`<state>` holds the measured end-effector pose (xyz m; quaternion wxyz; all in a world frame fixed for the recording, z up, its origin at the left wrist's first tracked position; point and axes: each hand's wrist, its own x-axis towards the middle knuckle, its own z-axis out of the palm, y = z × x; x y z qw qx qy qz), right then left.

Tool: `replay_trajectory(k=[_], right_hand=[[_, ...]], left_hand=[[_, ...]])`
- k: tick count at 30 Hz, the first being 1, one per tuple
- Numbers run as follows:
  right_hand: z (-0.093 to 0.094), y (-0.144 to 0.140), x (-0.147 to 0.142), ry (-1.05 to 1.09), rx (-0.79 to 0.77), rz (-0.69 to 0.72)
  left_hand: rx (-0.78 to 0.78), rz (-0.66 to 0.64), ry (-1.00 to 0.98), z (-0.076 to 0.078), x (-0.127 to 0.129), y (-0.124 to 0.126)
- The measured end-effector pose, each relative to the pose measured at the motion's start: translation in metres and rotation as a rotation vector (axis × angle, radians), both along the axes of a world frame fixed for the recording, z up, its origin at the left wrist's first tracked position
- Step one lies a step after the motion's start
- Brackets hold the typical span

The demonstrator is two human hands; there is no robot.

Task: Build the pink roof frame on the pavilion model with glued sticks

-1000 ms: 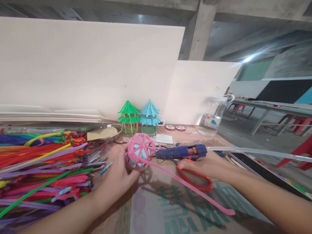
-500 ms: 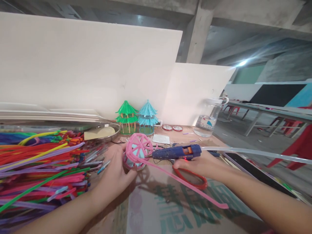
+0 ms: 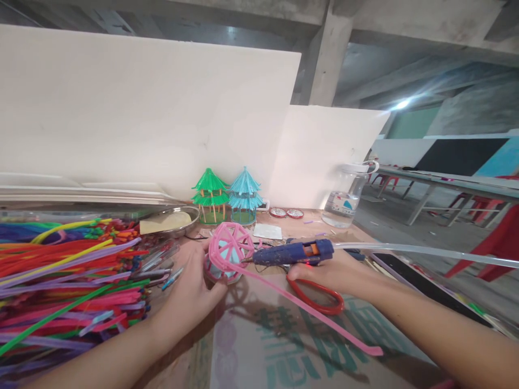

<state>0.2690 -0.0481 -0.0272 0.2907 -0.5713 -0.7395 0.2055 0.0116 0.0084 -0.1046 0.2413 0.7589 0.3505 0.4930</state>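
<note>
My left hand is closed around the side of a small pink pipe-cleaner frame with spokes on top and pale blue inside. From the frame a long pink pipe cleaner trails down to the right, its end bent. My right hand grips a blue hot glue gun, whose nozzle meets or nearly meets the frame's right edge. A clear glue stick sticks out of the gun's back. Beneath my right hand lie scissors with red handles, partly hidden.
Piles of coloured pipe cleaners cover the left side. Behind stand a green pagoda model, a blue pagoda model and a water bottle. A metal dish sits back left. A white board rises behind the table.
The loose end of the pink pipe cleaner has dipped slightly lower. Both hands, the frame and the glue gun stay almost where they were.
</note>
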Motion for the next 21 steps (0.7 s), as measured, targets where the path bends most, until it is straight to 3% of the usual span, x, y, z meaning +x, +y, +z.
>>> replay_trajectory(k=[5, 11, 21], right_hand=[[-0.0021, 0.0031, 0.0029, 0.064, -0.03, 0.059], [-0.005, 0.0084, 0.005, 0.083, -0.01, 0.098], [-0.005, 0.0073, 0.0027, 0.107, -0.004, 0.086]], left_hand=[[0.014, 0.005, 0.03, -0.0006, -0.0009, 0.0004], [0.093, 0.113, 0.137, 0.0022, -0.0017, 0.0002], [0.059, 0.032, 0.082, 0.0012, -0.0017, -0.0019]])
